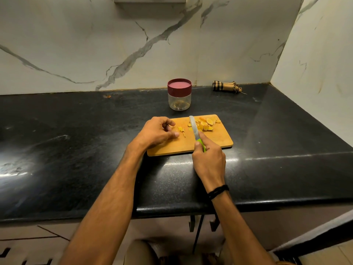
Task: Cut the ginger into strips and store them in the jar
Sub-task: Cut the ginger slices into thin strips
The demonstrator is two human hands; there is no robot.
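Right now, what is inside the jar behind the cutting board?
Through the clear jar, a few yellowish pieces show at the bottom, likely ginger. Its red lid is on, blocking the view from above.

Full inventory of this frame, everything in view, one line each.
cutting board: 1, tan wood, mid counter
ginger slices: one pile, yellow, board's far right
ginger strips: few, yellow, board's left part
knife: 1, steel blade, green handle, over board beside slices
jar: 1, clear, behind board
lid: 1, maroon, on jar
cloth: 1, checked brown, folded, back right by wall
counter: 1, black, under everything
wristband: 1, black, right wrist
left hand: 1, fingers curled, board's left end
right hand: 1, grips knife handle
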